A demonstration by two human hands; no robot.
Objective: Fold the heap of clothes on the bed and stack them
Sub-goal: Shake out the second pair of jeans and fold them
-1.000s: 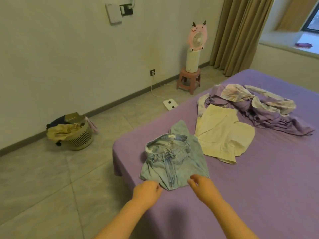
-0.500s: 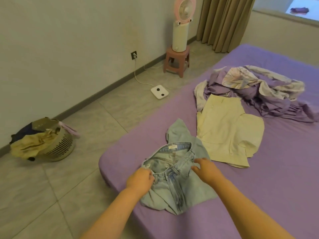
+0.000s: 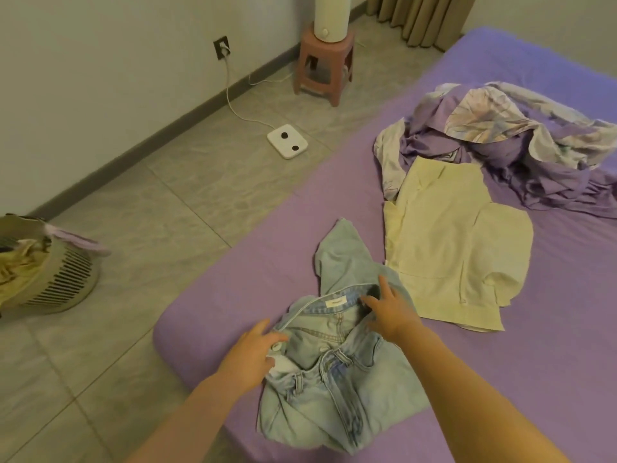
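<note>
Your fingers (image 3: pixel 384 289) were spread flat on the waistband of the jeans (image 3: pixel 337 369), holding nothing; both hands were there, and the jeans ran lengthwise toward you.

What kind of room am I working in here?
Most likely a home bedroom: a bed with a purple sheet, a laundry basket on the tiled floor, and curtains by the wall.
</note>
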